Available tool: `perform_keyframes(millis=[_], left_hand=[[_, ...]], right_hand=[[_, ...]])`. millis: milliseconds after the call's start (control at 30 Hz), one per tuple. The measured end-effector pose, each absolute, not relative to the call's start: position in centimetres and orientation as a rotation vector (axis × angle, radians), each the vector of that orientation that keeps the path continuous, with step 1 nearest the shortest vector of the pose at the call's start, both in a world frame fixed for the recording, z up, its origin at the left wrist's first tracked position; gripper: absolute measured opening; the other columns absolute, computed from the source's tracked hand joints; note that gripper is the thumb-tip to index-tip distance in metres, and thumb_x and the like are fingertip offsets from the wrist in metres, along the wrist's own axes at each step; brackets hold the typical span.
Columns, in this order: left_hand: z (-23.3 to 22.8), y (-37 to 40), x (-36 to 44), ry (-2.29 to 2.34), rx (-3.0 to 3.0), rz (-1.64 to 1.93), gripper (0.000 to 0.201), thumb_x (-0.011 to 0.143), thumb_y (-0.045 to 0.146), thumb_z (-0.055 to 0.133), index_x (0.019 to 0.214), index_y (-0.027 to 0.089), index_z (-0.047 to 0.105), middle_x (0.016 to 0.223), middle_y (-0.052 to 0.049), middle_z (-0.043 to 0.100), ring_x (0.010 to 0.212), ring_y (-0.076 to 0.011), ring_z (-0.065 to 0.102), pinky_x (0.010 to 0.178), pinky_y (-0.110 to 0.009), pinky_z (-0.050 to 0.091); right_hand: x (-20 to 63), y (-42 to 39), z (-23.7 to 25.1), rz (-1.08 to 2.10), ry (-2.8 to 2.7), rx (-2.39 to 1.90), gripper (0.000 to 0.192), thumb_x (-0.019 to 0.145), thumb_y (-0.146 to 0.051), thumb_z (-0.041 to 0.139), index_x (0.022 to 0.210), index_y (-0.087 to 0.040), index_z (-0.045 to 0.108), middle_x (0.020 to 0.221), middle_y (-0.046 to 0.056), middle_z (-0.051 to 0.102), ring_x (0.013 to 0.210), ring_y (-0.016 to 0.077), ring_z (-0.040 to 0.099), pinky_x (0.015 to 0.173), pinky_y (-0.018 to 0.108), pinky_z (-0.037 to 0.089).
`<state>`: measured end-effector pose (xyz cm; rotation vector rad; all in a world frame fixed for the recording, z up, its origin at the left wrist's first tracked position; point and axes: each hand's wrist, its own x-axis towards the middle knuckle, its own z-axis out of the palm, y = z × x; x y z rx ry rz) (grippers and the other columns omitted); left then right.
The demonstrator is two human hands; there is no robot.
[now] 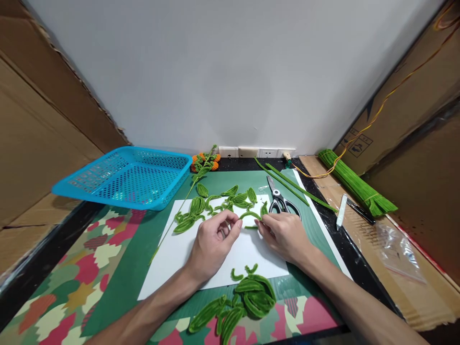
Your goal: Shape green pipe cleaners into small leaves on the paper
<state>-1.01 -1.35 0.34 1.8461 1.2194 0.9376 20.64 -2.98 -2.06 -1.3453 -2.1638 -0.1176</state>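
A short green pipe cleaner [250, 214] arches between my two hands above a white sheet of paper [247, 256]. My left hand [215, 239] pinches its left end between thumb and forefinger. At the other end, my right hand [282, 235] closes on it with the fingertips. Just below the arch, another short straight green piece [250, 227] shows by my right fingers. Fuzzy green leaves [197, 206] bent from pipe cleaner lie along the paper's far side. A second pile of such leaves [255, 294] rests nearer to me, at the paper's front edge.
Scissors [282, 201] lie behind my right hand, beside long green pipe cleaners [287, 182]. A blue basket [132, 179] stands at left, near orange flowers [212, 163]. To the right are a green pipe-cleaner bundle [355, 182], a white strip-shaped tool [341, 211] and a plastic bag [400, 251].
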Motion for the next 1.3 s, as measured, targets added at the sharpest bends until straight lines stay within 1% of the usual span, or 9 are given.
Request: perform_keyframes(millis=[200, 367, 533, 700, 833, 1033, 1100, 1167, 1300], left_hand=[[0.6, -1.4, -1.0, 1.194, 1.809, 0.871, 0.028, 0.101, 0.040, 0.058, 0.085, 0.018, 0.065, 0.066, 0.003, 0.058, 0.057, -0.0114, 0.050, 0.055, -0.023, 0.037], [0.3, -1.5, -0.7, 1.192, 1.833, 0.831, 0.024, 0.098, 0.037, 0.063, 0.083, 0.018, 0.065, 0.066, 0.004, 0.055, 0.058, -0.0108, 0.048, 0.055, -0.022, 0.035], [0.3, -1.5, -0.6, 1.226, 1.796, 0.827, 0.022, 0.096, 0.036, 0.066, 0.083, 0.018, 0.064, 0.064, 0.005, 0.052, 0.056, -0.0100, 0.046, 0.054, -0.022, 0.033], [0.6, -1.5, -0.8, 1.189, 1.776, 0.831, 0.026, 0.099, 0.039, 0.063, 0.085, 0.017, 0.066, 0.066, 0.004, 0.055, 0.057, -0.0102, 0.047, 0.055, -0.023, 0.034], [0.5, -1.5, -0.9, 1.173, 1.746, 0.806, 0.028, 0.101, 0.040, 0.060, 0.085, 0.017, 0.066, 0.065, 0.004, 0.054, 0.057, -0.0105, 0.048, 0.055, -0.023, 0.036], [0.4, -1.8, -0.9, 1.189, 1.777, 0.806, 0.022, 0.099, 0.036, 0.062, 0.087, 0.017, 0.067, 0.064, 0.004, 0.053, 0.057, -0.0108, 0.047, 0.055, -0.023, 0.036], [0.4, -1.8, -0.9, 1.217, 1.827, 0.782, 0.018, 0.098, 0.034, 0.063, 0.094, 0.018, 0.070, 0.066, 0.004, 0.057, 0.058, -0.0116, 0.049, 0.057, -0.023, 0.037], [0.3, -1.8, -1.0, 1.245, 1.879, 0.763, 0.017, 0.098, 0.032, 0.063, 0.100, 0.019, 0.073, 0.073, 0.002, 0.065, 0.061, -0.0126, 0.052, 0.059, -0.024, 0.039], [0.0, -1.8, -1.1, 1.262, 1.900, 0.808, 0.020, 0.099, 0.031, 0.063, 0.105, 0.019, 0.078, 0.085, -0.002, 0.074, 0.069, -0.0147, 0.059, 0.064, -0.025, 0.042]], right_hand=[[20.7, -3.1, -2.0, -0.136, -2.138, -1.287, 0.040, 0.107, -0.029, 0.054, 0.069, -0.019, 0.061, 0.059, -0.001, 0.064, 0.050, 0.0127, 0.050, 0.058, 0.031, 0.027], [20.8, -3.2, -2.0, -0.155, -2.088, -1.184, 0.023, 0.106, -0.035, 0.061, 0.095, -0.018, 0.072, 0.067, 0.000, 0.072, 0.054, 0.0144, 0.059, 0.060, 0.029, 0.034], [21.0, -3.1, -1.9, -0.137, -2.081, -1.158, 0.025, 0.108, -0.023, 0.056, 0.089, -0.017, 0.071, 0.066, 0.000, 0.071, 0.053, 0.0134, 0.060, 0.058, 0.029, 0.034], [20.8, -3.1, -1.9, -0.132, -2.092, -1.154, 0.018, 0.104, -0.030, 0.065, 0.094, -0.017, 0.072, 0.067, 0.000, 0.070, 0.054, 0.0141, 0.061, 0.059, 0.029, 0.037], [20.8, -3.3, -1.9, -0.133, -2.108, -1.150, 0.019, 0.104, -0.026, 0.062, 0.090, -0.018, 0.071, 0.065, -0.001, 0.068, 0.053, 0.0132, 0.059, 0.058, 0.029, 0.038], [21.1, -3.9, -1.9, -0.099, -2.103, -1.099, 0.015, 0.105, -0.020, 0.058, 0.096, -0.016, 0.069, 0.065, -0.001, 0.067, 0.049, 0.0105, 0.056, 0.053, 0.026, 0.039], [21.1, -4.0, -1.9, -0.072, -2.116, -1.082, 0.014, 0.106, -0.020, 0.058, 0.098, -0.016, 0.068, 0.067, -0.001, 0.068, 0.047, 0.0094, 0.056, 0.051, 0.026, 0.038], [21.1, -4.0, -2.0, -0.051, -2.123, -1.069, 0.013, 0.106, -0.020, 0.058, 0.100, -0.016, 0.069, 0.069, -0.001, 0.070, 0.048, 0.0096, 0.060, 0.050, 0.025, 0.040], [20.9, -4.0, -2.4, -0.016, -2.077, -1.017, 0.009, 0.104, -0.018, 0.062, 0.110, -0.017, 0.069, 0.080, 0.003, 0.078, 0.059, 0.0133, 0.071, 0.057, 0.025, 0.050]])
